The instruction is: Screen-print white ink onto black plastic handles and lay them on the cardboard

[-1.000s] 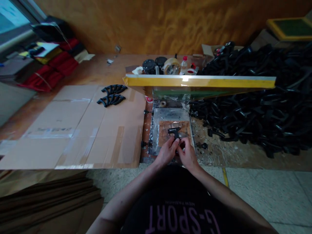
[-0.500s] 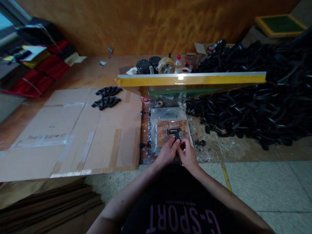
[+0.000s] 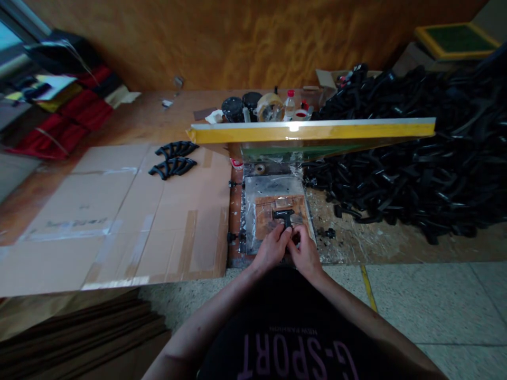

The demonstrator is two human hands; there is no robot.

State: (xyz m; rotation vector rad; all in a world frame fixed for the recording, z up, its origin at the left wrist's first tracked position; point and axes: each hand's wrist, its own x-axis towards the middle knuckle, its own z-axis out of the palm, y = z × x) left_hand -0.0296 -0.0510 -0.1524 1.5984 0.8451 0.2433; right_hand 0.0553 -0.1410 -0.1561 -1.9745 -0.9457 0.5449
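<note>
A small black T-shaped plastic part lies on a brown pad taped to a foil-covered jig plate at the table's near edge. My left hand and my right hand meet at the part's near stem, fingers pinched together on it. A yellow-framed printing screen is tilted up just behind the plate.
A big heap of black plastic parts fills the right of the table. Two fan-like rows of black parts lie on flattened cardboard to the left. Jars, a tape roll and bottles stand behind the screen. Red bundles sit far left.
Both hands stay pinched at the part's stem, with the part shifted only slightly on the pad. The view moved a little between the first frame and the later ones.
</note>
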